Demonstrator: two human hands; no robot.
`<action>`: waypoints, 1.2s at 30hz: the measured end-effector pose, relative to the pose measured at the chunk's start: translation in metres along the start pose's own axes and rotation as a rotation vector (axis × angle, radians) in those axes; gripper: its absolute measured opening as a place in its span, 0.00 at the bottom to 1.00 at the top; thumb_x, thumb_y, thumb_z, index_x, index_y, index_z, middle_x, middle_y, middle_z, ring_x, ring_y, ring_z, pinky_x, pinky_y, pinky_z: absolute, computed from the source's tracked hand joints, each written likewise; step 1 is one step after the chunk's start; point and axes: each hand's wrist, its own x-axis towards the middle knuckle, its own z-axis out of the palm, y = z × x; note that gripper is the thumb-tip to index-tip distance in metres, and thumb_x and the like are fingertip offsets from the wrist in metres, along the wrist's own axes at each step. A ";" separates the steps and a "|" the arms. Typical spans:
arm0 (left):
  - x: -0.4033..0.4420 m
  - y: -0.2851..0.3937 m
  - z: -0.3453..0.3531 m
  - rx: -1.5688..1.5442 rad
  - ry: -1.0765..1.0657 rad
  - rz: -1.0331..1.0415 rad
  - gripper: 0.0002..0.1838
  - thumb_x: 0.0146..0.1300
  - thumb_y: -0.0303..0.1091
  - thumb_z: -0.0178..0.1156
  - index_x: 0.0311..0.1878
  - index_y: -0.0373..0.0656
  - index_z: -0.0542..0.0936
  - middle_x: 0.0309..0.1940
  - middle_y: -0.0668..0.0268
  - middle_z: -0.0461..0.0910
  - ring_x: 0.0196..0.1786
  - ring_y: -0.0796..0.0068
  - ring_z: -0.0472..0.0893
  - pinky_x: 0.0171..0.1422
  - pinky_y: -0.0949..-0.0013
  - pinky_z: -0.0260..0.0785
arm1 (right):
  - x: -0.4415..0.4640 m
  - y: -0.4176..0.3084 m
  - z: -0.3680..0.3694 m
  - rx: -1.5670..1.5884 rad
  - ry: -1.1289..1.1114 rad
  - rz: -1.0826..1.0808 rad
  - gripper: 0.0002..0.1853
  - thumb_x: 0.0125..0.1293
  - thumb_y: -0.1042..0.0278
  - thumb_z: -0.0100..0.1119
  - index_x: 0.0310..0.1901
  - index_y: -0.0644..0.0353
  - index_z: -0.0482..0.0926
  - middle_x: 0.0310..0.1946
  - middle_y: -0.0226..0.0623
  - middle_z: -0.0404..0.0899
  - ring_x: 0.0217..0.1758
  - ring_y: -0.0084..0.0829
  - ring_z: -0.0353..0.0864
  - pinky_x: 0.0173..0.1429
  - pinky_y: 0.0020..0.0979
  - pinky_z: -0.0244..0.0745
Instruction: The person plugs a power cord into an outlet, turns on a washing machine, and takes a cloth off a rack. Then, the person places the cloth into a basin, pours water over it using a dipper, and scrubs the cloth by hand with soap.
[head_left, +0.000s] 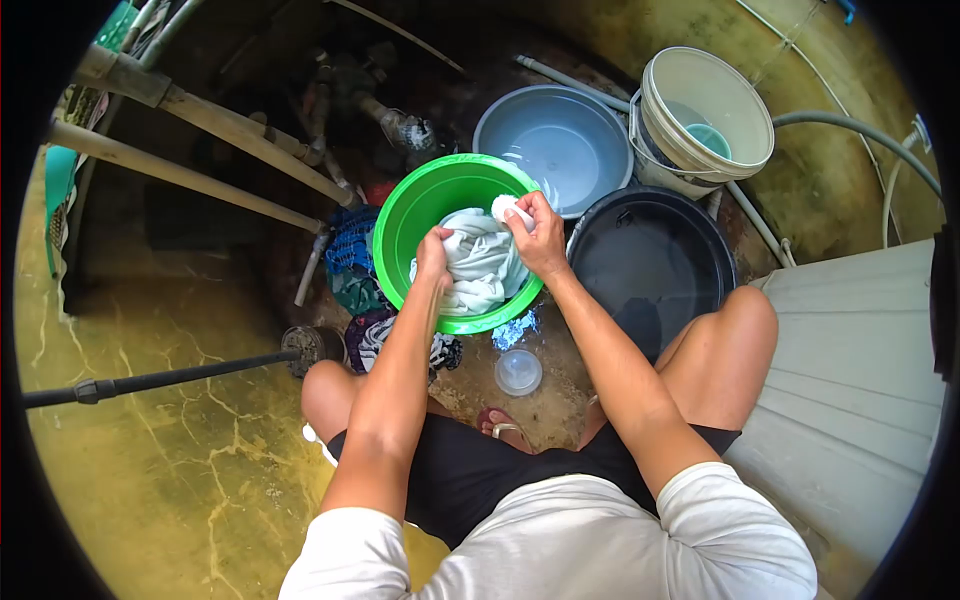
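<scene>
A bright green basin point(388, 245) stands in front of me with a wet, pale white cloth point(480, 262) heaped inside. My left hand point(433, 256) is closed on the left side of that cloth, near the basin's inner wall. Over the right part of the basin, my right hand point(541, 238) pinches a small white rounded lump point(508, 208), which looks like a piece of soap. The fingers partly cover it. The cloth lies just below and left of this hand.
Behind is a grey-blue basin point(555, 140) of water; right of it, a white bucket point(700, 100) holding a teal dipper point(708, 140). A black tub point(650, 260) sits by my right knee. Dark clothes point(375, 335), a clear bowl point(518, 372) and pipes point(230, 125) are nearby.
</scene>
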 end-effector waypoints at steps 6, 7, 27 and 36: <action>-0.111 0.024 -0.036 -0.368 -0.208 0.327 0.11 0.62 0.30 0.53 0.45 0.40 0.80 0.44 0.60 0.82 0.46 0.69 0.78 0.55 0.68 0.71 | 0.002 -0.010 -0.003 0.015 -0.120 0.026 0.09 0.61 0.67 0.62 0.36 0.60 0.73 0.26 0.38 0.77 0.25 0.38 0.74 0.34 0.39 0.71; -0.123 0.020 -0.044 -0.375 -0.194 0.333 0.11 0.62 0.30 0.53 0.45 0.40 0.80 0.44 0.60 0.82 0.46 0.69 0.78 0.55 0.68 0.71 | -0.001 -0.011 0.000 0.022 -0.135 0.023 0.09 0.61 0.67 0.62 0.36 0.60 0.73 0.26 0.38 0.77 0.25 0.38 0.74 0.34 0.39 0.71; -0.151 -0.014 -0.040 -0.982 -0.158 0.386 0.18 0.74 0.45 0.51 0.27 0.50 0.71 0.26 0.74 0.75 0.29 0.78 0.75 0.39 0.71 0.71 | -0.023 -0.111 0.049 -0.078 -0.368 -0.256 0.16 0.54 0.66 0.62 0.12 0.57 0.72 0.08 0.33 0.68 0.11 0.33 0.59 0.18 0.35 0.55; -0.160 -0.004 -0.026 -0.886 -0.326 0.411 0.24 0.78 0.49 0.49 0.22 0.53 0.63 0.20 0.78 0.65 0.25 0.83 0.72 0.37 0.76 0.69 | -0.017 -0.131 0.034 -0.181 -0.347 -0.537 0.13 0.50 0.67 0.60 0.12 0.56 0.72 0.08 0.33 0.67 0.12 0.32 0.59 0.19 0.35 0.57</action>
